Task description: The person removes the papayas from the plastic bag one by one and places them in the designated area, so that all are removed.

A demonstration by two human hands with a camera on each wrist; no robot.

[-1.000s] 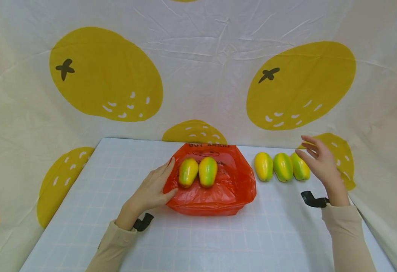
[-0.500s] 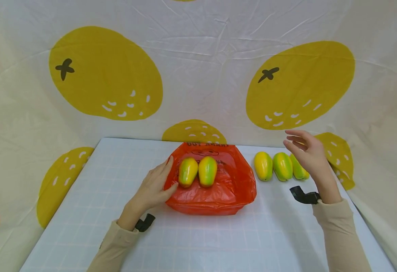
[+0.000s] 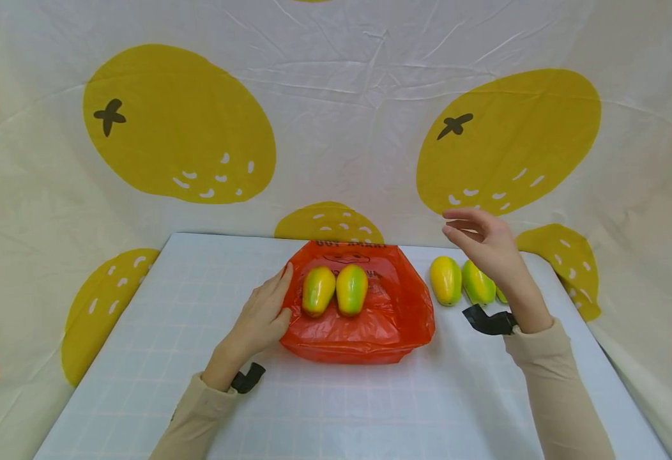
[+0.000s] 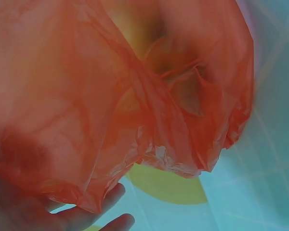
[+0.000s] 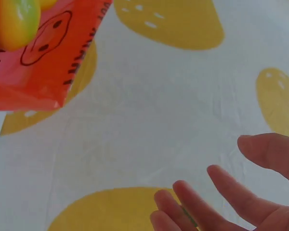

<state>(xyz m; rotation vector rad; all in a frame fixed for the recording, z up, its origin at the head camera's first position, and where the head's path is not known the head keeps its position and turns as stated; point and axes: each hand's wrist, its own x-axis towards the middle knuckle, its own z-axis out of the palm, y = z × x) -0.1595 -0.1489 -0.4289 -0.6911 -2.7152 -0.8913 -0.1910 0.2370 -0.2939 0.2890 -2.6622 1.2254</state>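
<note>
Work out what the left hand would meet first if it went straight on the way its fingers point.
Probably the red bag: the left hand touches its left edge. Whether the hand would push or slip under it is hard to judge.

Red bag [image 3: 381,322] beneath yellow-green fruits [image 3: 352,291]

There are five yellow-green fruits [image 3: 351,291], one red plastic bag [image 3: 382,327] and one table [image 3: 359,412].

Free room: near part of the bench [image 3: 365,409], and right part of the red bag [image 3: 365,332]. Obstructions: two fruits [image 3: 346,291] toward bag's left; left hand [image 3: 258,316] at its left edge; fruit row [image 3: 477,284] just beside its right; fabric backdrop [image 3: 342,134] behind.
</note>
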